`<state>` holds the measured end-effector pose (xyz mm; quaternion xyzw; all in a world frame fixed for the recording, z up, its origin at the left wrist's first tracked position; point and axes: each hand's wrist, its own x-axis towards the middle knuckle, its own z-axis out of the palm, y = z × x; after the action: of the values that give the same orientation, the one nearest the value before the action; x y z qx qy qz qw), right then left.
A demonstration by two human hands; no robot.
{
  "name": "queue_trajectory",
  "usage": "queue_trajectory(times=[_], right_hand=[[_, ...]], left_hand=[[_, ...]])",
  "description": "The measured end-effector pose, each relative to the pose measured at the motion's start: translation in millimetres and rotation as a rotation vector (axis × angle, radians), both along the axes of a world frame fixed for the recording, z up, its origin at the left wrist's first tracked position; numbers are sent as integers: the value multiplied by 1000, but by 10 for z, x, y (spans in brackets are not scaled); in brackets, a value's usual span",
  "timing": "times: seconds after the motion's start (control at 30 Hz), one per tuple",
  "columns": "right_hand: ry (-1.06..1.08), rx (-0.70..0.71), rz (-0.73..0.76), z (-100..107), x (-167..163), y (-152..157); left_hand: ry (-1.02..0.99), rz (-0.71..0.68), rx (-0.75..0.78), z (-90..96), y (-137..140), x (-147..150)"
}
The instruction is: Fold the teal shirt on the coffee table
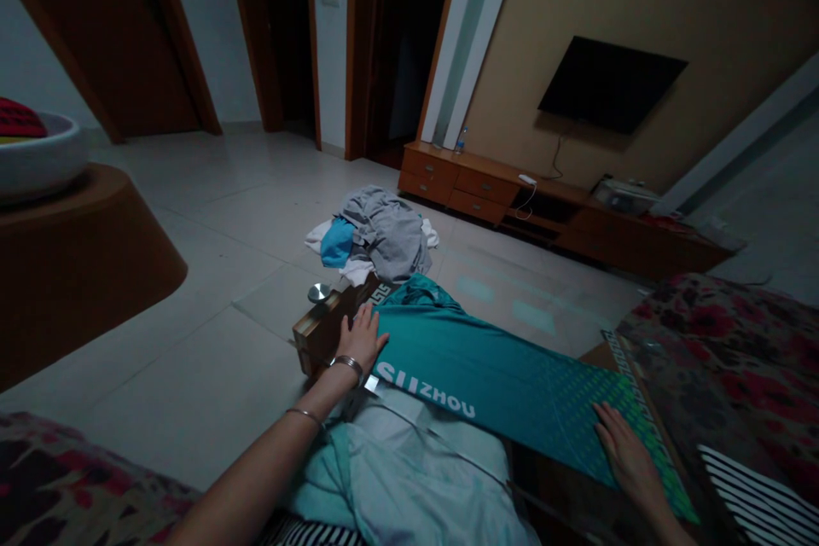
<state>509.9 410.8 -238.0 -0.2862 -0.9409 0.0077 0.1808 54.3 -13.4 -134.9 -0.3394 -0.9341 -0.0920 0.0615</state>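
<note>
A teal-green printed garment with white lettering lies folded into a long strip across a low table. Its far left end is bunched up, while the right end bears a bright green dot pattern. My left hand, with bracelets at the wrist, rests at the strip's left end with fingers extended. On the patterned right end, my right hand lies flat, fingers stretched out. Below the strip, pale aqua cloth is heaped close to my body.
A pile of grey, white and blue clothes sits beyond the table. Flowered upholstery is at the right. A brown stand with a white bowl is at the left, and a long wooden cabinet lines the wall.
</note>
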Motion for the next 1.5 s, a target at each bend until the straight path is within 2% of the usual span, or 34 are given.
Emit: queue_trajectory(times=[0.17,0.33,0.43,0.5,0.53,0.6,0.67,0.77,0.87,0.97,1.13,1.23,1.33,1.5], right_hand=[[13,8,0,23,-20,-48],[4,-21,-11,42,13,-43],[-50,-10,-75,289,-281,-90],[-61,20,-62,597,-767,-245],[-41,28,0,773,-1096,-374],[19,-5,168,1112,-1865,-727],[35,-78,364,1361,-2664,-1158],[22,-126,536,1481,-3660,-1771],[-46,-91,640,1392,-4296,-2093],[-42,-154,626,1321,-4683,-2004],[221,-615,306,1418,-5044,-1379],[245,-706,249,1440,-5110,-1122],[253,-790,219,1370,-5128,-1072],[254,-924,192,1233,-5178,-1212]], left_hand=[[-35,255,137,139,96,-119],[-49,210,112,207,131,-136],[27,100,60,264,173,-48],[41,-63,9,267,244,58],[21,-141,-16,245,287,119],[-46,-236,-51,152,366,236],[-98,-245,-53,17,408,320],[-115,-234,-6,-161,390,364],[-111,-241,30,-227,340,348],[-124,-242,28,-216,320,332],[-103,-223,28,-210,329,335],[-102,-217,41,-228,325,335],[-103,-212,55,-246,322,332],[-130,-184,50,-182,321,336]])
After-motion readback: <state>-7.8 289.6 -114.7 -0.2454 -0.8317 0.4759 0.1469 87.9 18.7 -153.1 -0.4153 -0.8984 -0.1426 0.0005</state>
